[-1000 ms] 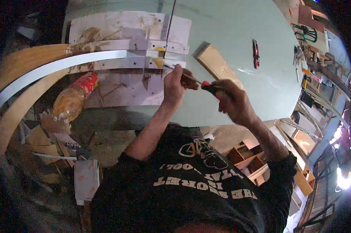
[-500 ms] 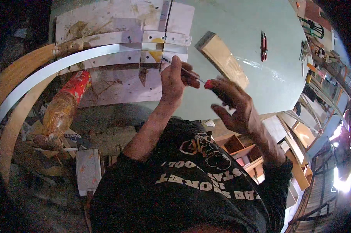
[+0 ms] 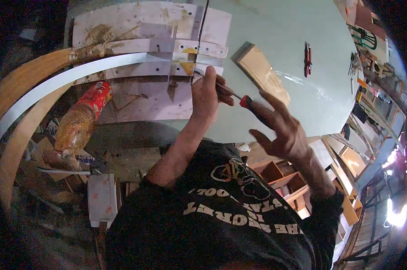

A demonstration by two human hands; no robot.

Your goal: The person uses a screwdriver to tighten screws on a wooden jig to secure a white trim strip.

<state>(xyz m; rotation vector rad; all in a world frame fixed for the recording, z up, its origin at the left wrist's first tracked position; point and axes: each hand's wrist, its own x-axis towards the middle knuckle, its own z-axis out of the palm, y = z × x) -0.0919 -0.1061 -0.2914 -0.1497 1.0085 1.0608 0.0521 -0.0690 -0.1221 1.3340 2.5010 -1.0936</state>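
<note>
A screwdriver with a red and black handle point(image 3: 245, 101) slants across the middle of the view. My left hand point(image 3: 205, 95) is closed around its thin metal shaft, thumb pointing up and away from me. The tip lies by the lower curved strip of a white-faced jig point(image 3: 136, 70), near a yellow patch and a screw hole. My right hand point(image 3: 284, 132) is at the handle end, fingers stretched and thumb apart. How much of the handle touches its palm is hidden. A long white bent strip point(image 3: 77, 70) runs leftward out of the jig.
On the pale green tabletop point(image 3: 253, 27) lie a wooden block point(image 3: 263, 72) and a red utility knife point(image 3: 308, 59). A plastic bottle with a red label point(image 3: 84, 114) stands at the left beside curved wooden strips point(image 3: 28, 76). Open wooden compartments point(image 3: 282, 177) are below right.
The whole scene has shifted slightly rightward in view. My right hand's fingers have spread apart, showing more of the handle. My left hand keeps its grip on the shaft.
</note>
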